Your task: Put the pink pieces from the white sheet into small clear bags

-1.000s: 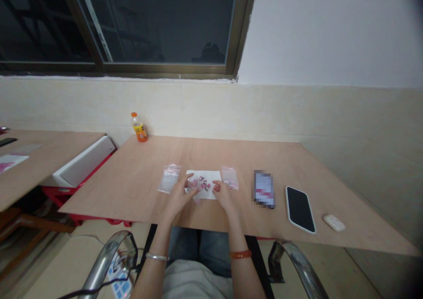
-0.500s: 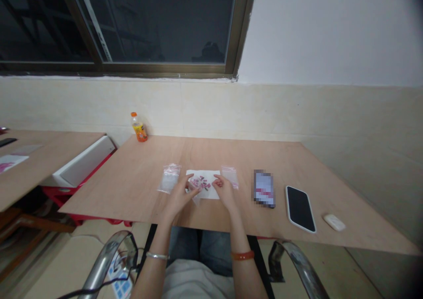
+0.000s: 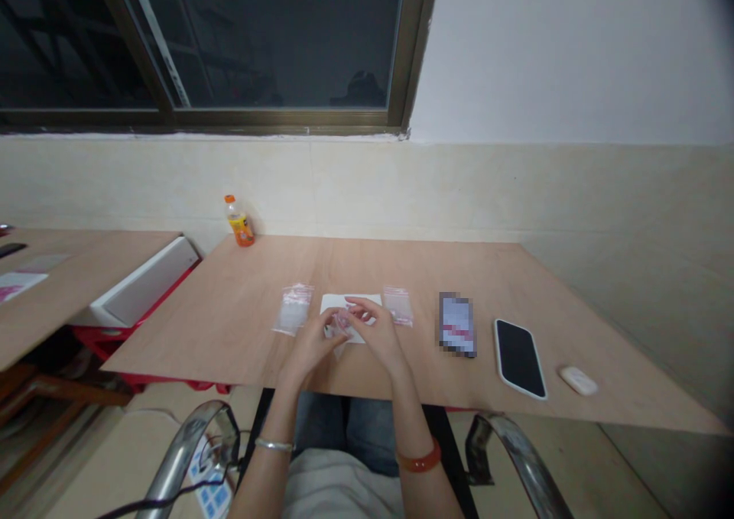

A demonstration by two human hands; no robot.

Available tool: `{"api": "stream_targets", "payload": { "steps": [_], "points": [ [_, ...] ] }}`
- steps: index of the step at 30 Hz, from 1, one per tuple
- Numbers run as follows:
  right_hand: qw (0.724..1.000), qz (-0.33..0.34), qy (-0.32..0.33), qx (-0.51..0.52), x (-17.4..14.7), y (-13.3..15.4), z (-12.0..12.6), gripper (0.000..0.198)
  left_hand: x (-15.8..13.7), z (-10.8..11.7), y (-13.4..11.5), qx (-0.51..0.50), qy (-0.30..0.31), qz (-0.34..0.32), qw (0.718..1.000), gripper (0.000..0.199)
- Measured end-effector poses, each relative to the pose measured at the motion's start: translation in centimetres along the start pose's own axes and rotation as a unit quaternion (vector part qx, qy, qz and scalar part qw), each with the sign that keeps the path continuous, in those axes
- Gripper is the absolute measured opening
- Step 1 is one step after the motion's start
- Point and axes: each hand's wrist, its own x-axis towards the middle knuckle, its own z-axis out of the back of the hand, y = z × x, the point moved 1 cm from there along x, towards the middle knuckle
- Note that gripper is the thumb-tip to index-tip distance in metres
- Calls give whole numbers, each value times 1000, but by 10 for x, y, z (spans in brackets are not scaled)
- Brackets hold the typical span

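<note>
My left hand (image 3: 313,345) is closed on a small clear plastic bag (image 3: 342,322) and holds it above a white sheet of paper (image 3: 333,300). The fingers of my right hand (image 3: 381,337) are bent together at the bag's mouth, touching or almost touching it. Whatever they pinch is too small to make out. Both hands cover most of the paper and the small pink pieces on it.
Flat zip bags lie left (image 3: 294,309) and right (image 3: 398,306) of the paper. Further right are a blurred phone (image 3: 457,325), a white-edged dark device (image 3: 521,358) and a white case (image 3: 578,380). An orange drink bottle (image 3: 240,223) stands at the back left.
My right hand has moved left from the paper's right side to the bag in my left hand. The pink pieces, visible before, are now mostly covered. My left hand has barely moved.
</note>
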Motion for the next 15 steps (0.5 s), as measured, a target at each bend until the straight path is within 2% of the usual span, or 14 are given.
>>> {"api": "stream_targets", "payload": {
  "steps": [2, 7, 12, 15],
  "points": [
    [1000, 2, 0, -2, 0, -3, -2, 28, 0, 1, -2, -5, -2, 2, 1000, 37],
    [998, -6, -62, -17, 4, -17, 5, 29, 0, 3, -3, -24, -2, -6, 1000, 38],
    [992, -13, -103, -76, 8, -56, 12, 27, -1, 5, -4, -25, -14, -4, 1000, 34],
    [985, -6, -98, -144, 8, -84, 11, 29, -1, 7, -6, -24, -19, 6, 1000, 34]
  ]
}}
